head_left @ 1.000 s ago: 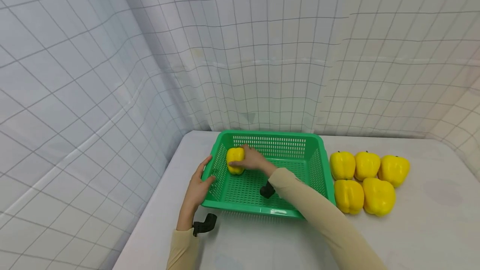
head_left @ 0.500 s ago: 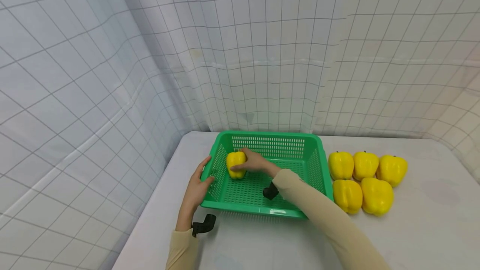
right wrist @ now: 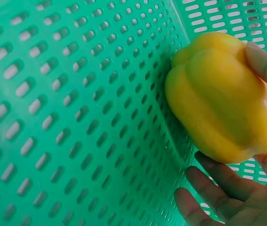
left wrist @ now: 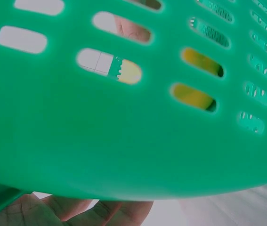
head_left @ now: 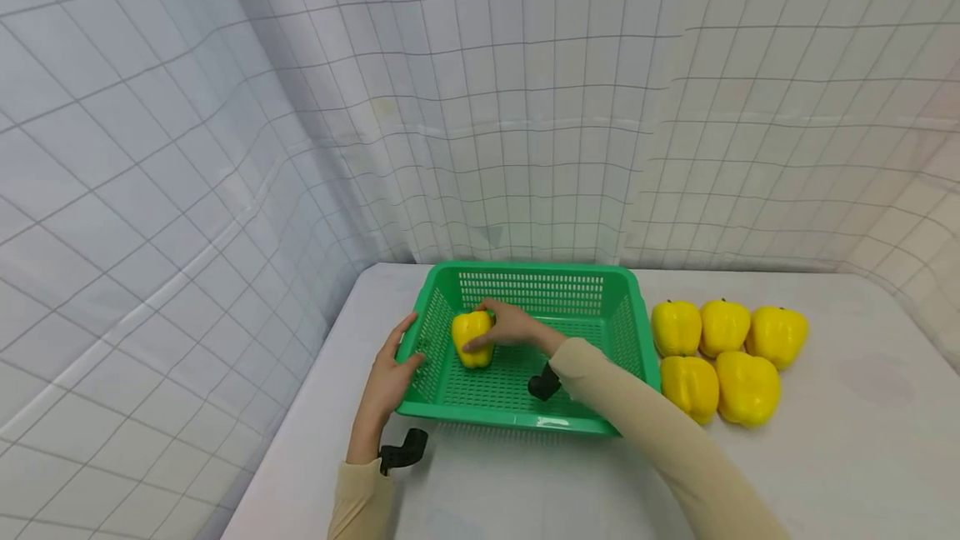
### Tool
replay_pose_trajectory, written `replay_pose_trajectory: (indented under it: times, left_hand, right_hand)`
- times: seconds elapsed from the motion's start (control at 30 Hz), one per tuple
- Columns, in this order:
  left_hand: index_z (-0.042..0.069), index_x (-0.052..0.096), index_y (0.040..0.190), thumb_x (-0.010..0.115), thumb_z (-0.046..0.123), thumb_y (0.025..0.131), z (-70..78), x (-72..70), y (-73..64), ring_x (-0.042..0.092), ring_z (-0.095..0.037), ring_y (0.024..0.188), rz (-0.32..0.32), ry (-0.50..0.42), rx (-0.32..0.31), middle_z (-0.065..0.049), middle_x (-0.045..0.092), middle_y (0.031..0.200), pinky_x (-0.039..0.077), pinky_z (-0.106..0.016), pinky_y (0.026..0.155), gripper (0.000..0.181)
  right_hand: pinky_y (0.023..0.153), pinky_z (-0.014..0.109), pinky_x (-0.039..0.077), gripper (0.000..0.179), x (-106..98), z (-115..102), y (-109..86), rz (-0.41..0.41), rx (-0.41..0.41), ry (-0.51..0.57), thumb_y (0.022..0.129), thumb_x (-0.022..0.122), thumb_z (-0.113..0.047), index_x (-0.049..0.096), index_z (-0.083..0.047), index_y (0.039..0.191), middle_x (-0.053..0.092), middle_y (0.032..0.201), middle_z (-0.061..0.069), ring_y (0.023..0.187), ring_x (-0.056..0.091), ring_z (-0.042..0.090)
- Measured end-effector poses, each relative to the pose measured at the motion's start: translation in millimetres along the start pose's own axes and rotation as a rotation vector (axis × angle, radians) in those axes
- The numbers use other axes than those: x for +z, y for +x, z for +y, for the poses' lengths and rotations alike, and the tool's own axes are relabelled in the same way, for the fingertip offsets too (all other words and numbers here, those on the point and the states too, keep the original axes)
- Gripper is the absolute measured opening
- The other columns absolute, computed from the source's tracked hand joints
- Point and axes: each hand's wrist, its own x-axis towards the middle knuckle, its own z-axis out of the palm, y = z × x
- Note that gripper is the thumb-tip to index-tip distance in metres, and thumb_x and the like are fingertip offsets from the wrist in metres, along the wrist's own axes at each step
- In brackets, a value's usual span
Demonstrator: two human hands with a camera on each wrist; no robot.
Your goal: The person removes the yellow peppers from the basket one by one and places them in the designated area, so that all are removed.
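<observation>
Inside the green plastic basket (head_left: 517,419), toward its left end, a yellow bell pepper (head_left: 471,338) is held by my right hand (head_left: 513,326). The right wrist view shows the thumb and a finger on opposite sides of this bell pepper (right wrist: 218,101), the other fingers spread below it. My left hand (head_left: 386,383) grips the basket's left rim, thumb over the inner side and fingers along the outside. In the left wrist view the slotted basket wall (left wrist: 114,141) fills most of the picture, and fingers (left wrist: 100,214) show under its edge.
Several more yellow bell peppers (head_left: 748,388) stand in two rows on the white table (head_left: 862,440), just right of the basket. White grid-patterned curtains (head_left: 525,132) rise behind and to the left. A black wrist camera (head_left: 405,448) is strapped to each wrist.
My right hand has shifted the bell pepper a little toward the near side of the basket. The left hand keeps its hold on the rim.
</observation>
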Motion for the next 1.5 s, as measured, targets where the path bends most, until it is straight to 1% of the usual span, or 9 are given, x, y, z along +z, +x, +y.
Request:
replay_pose_trajectory:
  times: [0.2, 0.37, 0.43, 0.67, 0.9, 1.03, 1.17, 1.3, 1.5]
  left_hand:
    - [0.027, 0.032, 0.149, 0.053, 0.006, 0.094, 0.5, -0.1, -0.4, 0.046, -0.034, 0.11, -0.002, -0.011, -0.004, -0.015, 0.033, 0.147, 0.039, -0.046, 0.083, 0.062]
    - [0.026, 0.031, 0.149, 0.054, 0.007, 0.094, 1.2, 0.4, -0.8, 0.048, -0.033, 0.107, 0.003, -0.004, -0.006, -0.018, 0.036, 0.145, 0.04, -0.044, 0.08, 0.063]
    - [0.026, 0.031, 0.149, 0.053, 0.007, 0.094, 2.2, 0.4, -1.1, 0.049, -0.033, 0.103, 0.005, -0.004, -0.006, -0.02, 0.038, 0.142, 0.041, -0.042, 0.078, 0.063]
    - [0.027, 0.031, 0.149, 0.053, 0.007, 0.094, 1.9, 0.6, 0.4, 0.052, -0.034, 0.098, 0.003, -0.006, -0.001, -0.022, 0.041, 0.139, 0.044, -0.04, 0.072, 0.062]
    - [0.026, 0.032, 0.149, 0.053, 0.007, 0.095, 0.5, 0.4, 1.7, 0.053, -0.035, 0.1, -0.003, -0.004, 0.011, -0.022, 0.04, 0.14, 0.045, -0.042, 0.072, 0.062]
    - [0.026, 0.031, 0.149, 0.052, 0.007, 0.095, 1.0, 0.0, 1.0, 0.053, -0.036, 0.102, -0.008, -0.007, 0.007, -0.021, 0.039, 0.141, 0.045, -0.043, 0.073, 0.061]
    - [0.025, 0.029, 0.15, 0.052, 0.008, 0.095, 2.1, -0.6, 0.1, 0.052, -0.035, 0.104, -0.016, -0.007, -0.006, -0.023, 0.038, 0.142, 0.045, -0.042, 0.072, 0.062]
    - [0.022, 0.029, 0.151, 0.052, 0.007, 0.096, 9.8, -1.4, -2.3, 0.053, -0.035, 0.101, -0.02, -0.013, -0.035, -0.025, 0.04, 0.139, 0.045, -0.041, 0.07, 0.062]
    - [0.014, 0.028, 0.151, 0.05, 0.003, 0.095, 36.5, -2.3, -15.0, 0.052, -0.04, 0.102, -0.018, -0.002, -0.039, -0.029, 0.038, 0.139, 0.045, -0.044, 0.072, 0.061]
  right_hand:
    - [0.081, 0.035, 0.044, 0.072, -2, 3, -3.2, -0.007, 0.029, -0.033, 0.076, 0.076, -0.042, 0.048, -0.006, 0.131, 0.057, 0.113, 0.008, 0.095, 0.053, 0.019]
    - [0.079, 0.035, 0.045, 0.071, -3, 6, -6.2, -0.009, 0.039, -0.017, 0.076, 0.076, -0.042, 0.047, -0.006, 0.13, 0.058, 0.109, 0.007, 0.092, 0.053, 0.02]
    - [0.079, 0.035, 0.045, 0.071, -5, 5, -8.8, -0.012, 0.045, -0.015, 0.076, 0.076, -0.042, 0.047, -0.006, 0.13, 0.057, 0.109, 0.008, 0.093, 0.053, 0.02]
    - [0.08, 0.036, 0.045, 0.072, -12, 5, -15.4, -0.028, 0.059, -0.003, 0.076, 0.077, -0.039, 0.046, -0.006, 0.132, 0.057, 0.11, 0.009, 0.094, 0.053, 0.021]
    - [0.081, 0.036, 0.045, 0.073, -19, 9, -19.3, -0.023, 0.067, 0.024, 0.075, 0.078, -0.039, 0.045, -0.007, 0.132, 0.057, 0.111, 0.007, 0.095, 0.053, 0.02]
    - [0.081, 0.036, 0.045, 0.074, -24, 11, -21.5, -0.025, 0.071, 0.05, 0.075, 0.079, -0.039, 0.045, -0.006, 0.131, 0.057, 0.108, 0.007, 0.094, 0.054, 0.021]
    - [0.08, 0.037, 0.046, 0.074, -30, 10, -24.6, -0.011, 0.073, 0.053, 0.074, 0.079, -0.04, 0.045, -0.007, 0.131, 0.057, 0.107, 0.007, 0.092, 0.054, 0.021]
    - [0.078, 0.036, 0.046, 0.072, -37, 7, -28.8, 0.011, 0.064, 0.079, 0.075, 0.079, -0.038, 0.045, -0.008, 0.131, 0.057, 0.106, 0.007, 0.091, 0.055, 0.021]
    - [0.075, 0.035, 0.048, 0.071, -42, 4, -35.1, 0.039, 0.023, 0.145, 0.075, 0.079, -0.035, 0.044, -0.009, 0.13, 0.06, 0.101, 0.008, 0.088, 0.058, 0.02]
